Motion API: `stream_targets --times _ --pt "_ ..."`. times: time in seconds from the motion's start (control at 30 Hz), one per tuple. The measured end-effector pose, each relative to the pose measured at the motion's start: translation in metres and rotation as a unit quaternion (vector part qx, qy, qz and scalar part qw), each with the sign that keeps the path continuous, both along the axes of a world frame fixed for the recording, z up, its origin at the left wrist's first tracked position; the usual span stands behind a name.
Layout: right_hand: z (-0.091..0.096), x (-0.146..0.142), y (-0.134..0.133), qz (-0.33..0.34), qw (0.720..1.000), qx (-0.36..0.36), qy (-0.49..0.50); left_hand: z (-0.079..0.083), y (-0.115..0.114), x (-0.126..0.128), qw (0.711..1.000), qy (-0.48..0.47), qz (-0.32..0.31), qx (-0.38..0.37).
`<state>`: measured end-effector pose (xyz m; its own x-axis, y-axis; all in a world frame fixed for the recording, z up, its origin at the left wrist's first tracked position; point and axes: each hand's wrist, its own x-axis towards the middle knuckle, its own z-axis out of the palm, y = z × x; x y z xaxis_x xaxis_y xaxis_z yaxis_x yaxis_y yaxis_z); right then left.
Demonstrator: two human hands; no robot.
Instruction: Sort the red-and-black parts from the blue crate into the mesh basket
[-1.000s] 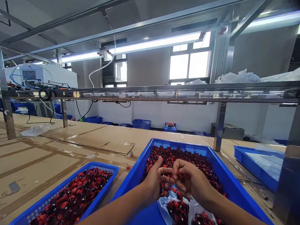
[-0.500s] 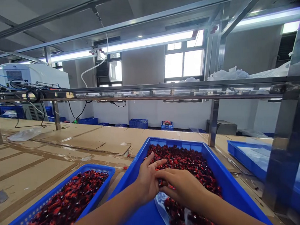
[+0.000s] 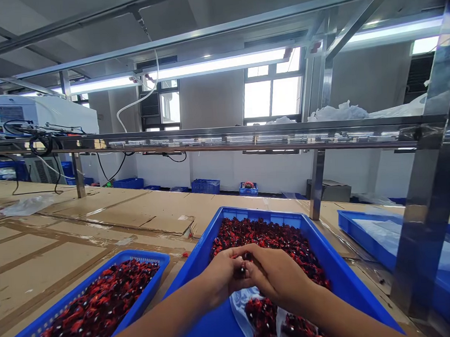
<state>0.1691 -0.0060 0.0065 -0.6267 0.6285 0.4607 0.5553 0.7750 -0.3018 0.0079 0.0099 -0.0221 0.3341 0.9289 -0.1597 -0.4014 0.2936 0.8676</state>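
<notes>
A small dark piece (image 3: 243, 272) sits pinched between the curled, nearly closed left hand (image 3: 222, 275) and right hand (image 3: 278, 278), just above a heap of red-and-black pieces (image 3: 265, 241) in a blue plastic tray (image 3: 256, 212). A clear plastic bag (image 3: 238, 307) lies in the tray; a blue mesh-sided basket (image 3: 139, 255) of similar pieces stands to its left.

The blue tray (image 3: 325, 248) and the blue mesh basket (image 3: 148, 286) are filled with small pieces (image 3: 265, 243) of red and black, which are seen as a speckled pattern.
</notes>
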Motion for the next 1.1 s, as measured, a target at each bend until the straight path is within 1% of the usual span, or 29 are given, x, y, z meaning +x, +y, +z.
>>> stream_targets --times 0.17,0.3,0.4,0.53,0.7,0.77,0.97,1.1 --pt "0.000 -0.002 0.000 -0.017 0.996 0.061 -0.064 -0.002 0.005 -0.006 1.000 0.016 0.019 0.014" --pt "-0.006 -0.001 0.004 -0.043 0.992 0.102 -0.063 0.002 0.002 -0.008 0.999 0.009 0.015 0.030" --pt "-0.008 0.000 0.006 -0.060 0.991 0.106 -0.046 0.007 -0.002 -0.007 0.999 -0.002 0.005 0.044" --pt "-0.005 0.001 0.004 -0.065 0.992 0.106 -0.021 0.010 -0.003 -0.007 0.998 -0.021 -0.002 0.056" --pt "0.002 0.004 -0.001 -0.063 0.992 0.105 -0.008 0.016 -0.003 -0.013 0.994 -0.069 -0.057 0.067" --pt "0.002 0.006 -0.001 -0.063 0.991 0.114 -0.011 0.019 -0.004 -0.015 0.992 -0.077 -0.067 0.067" --pt "0.004 0.008 0.004 -0.044 0.983 0.162 -0.073 0.023 -0.005 -0.016 0.991 -0.089 -0.075 0.068" --pt "0.006 0.009 0.004 -0.043 0.974 0.186 -0.119 0.026 -0.008 -0.014 0.991 -0.098 -0.070 0.063"
